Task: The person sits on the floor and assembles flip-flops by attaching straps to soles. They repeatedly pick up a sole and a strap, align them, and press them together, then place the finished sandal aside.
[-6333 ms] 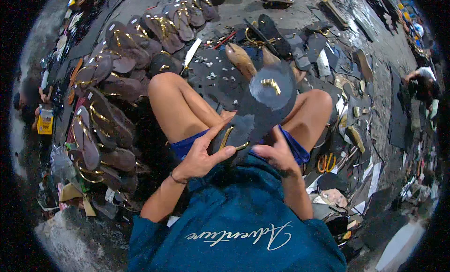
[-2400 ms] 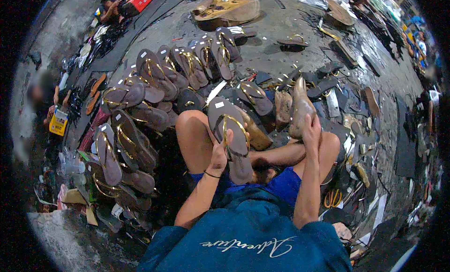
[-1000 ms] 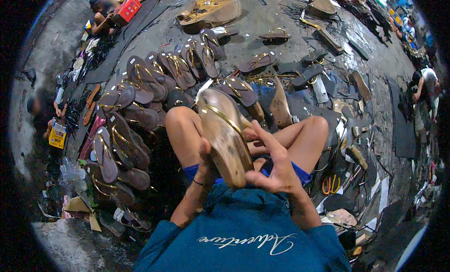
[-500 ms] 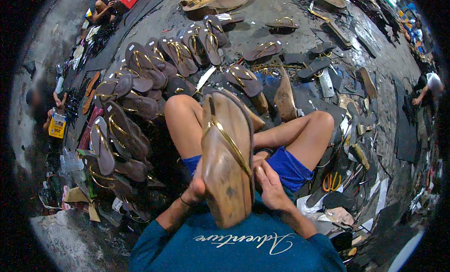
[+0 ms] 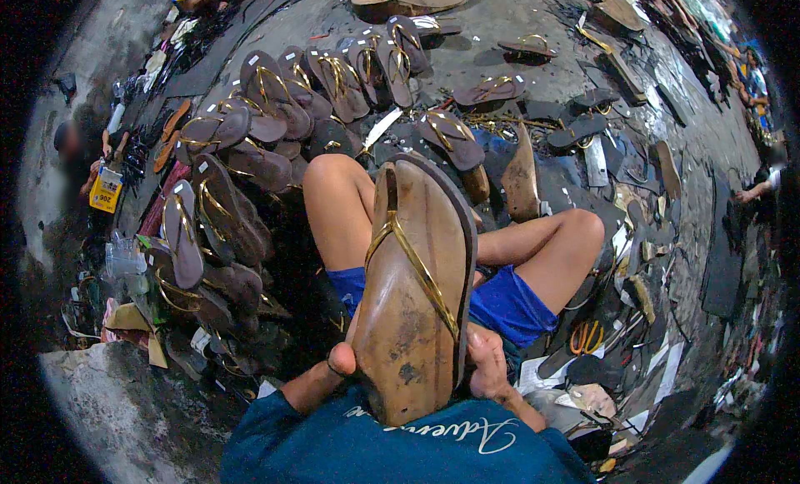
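Between my knees stands a wooden shoe last [image 5: 412,334], its toe end up and its heel against my shirt. A gold thong strap [image 5: 423,277] runs across it, and a dark sandal sole [image 5: 468,234] shows along its right edge. My left hand [image 5: 340,361] is closed on the last's lower left side; its fingers are mostly hidden behind it. At the lower right edge my right hand [image 5: 490,363] pinches close to where the gold strap meets the sole. Whatever lies between those fingertips is too small to make out.
Finished-looking brown sandals with gold straps [image 5: 337,84] lie in rows ahead and to the left. Another wooden last [image 5: 521,180] stands beyond my knees. Orange-handled scissors [image 5: 587,337] and scraps lie at the right. Other people sit at both far sides, one near a yellow container [image 5: 106,190].
The last with its strap and sole has come up closer to the view and turned slightly. My right hand has shifted lower along its right edge. The left hand keeps its hold.
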The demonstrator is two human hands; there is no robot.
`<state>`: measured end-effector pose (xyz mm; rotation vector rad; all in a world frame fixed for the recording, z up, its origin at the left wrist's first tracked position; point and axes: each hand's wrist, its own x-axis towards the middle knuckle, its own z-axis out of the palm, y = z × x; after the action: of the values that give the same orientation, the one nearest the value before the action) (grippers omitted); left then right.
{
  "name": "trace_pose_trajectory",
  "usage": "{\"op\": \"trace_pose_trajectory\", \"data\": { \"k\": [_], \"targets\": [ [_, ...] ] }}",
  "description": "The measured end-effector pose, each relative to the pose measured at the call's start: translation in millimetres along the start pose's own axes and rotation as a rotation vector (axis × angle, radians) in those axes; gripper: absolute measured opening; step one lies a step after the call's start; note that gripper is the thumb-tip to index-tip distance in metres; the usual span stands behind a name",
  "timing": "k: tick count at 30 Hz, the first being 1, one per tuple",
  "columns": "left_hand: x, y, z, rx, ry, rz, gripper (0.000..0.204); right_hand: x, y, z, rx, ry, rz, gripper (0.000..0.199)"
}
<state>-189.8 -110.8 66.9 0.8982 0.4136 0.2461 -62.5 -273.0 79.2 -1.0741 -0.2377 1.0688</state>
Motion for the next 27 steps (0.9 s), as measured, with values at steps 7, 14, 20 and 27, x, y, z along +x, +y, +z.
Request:
{"op": "trace_pose_trajectory", "data": {
  "k": [7,14,20,27],
  "targets": [
    [21.8,12.2,7.8,0.027,-0.086,0.030,0.138,33.3,13.4,-29.7,-0.093,-0.147,0.044,0.027],
    [107.7,37.0,28.5,0.356,0.171,0.340,0.139,48.0,-38.8,-14.0,-0.682,-0.124,-0.387,0.091],
    [100.1,50.2,57.7,0.482,0.187,0.207,0.139,55.3,-33.3,-22.8,-0.634,-0.159,-0.347,0.118],
    [114.6,65.6,47.2,1.354,-0.102,0.675,0.035,42.6,-28.7,-20.6,0.399,-0.121,-0.221,0.096]
  ]
}}
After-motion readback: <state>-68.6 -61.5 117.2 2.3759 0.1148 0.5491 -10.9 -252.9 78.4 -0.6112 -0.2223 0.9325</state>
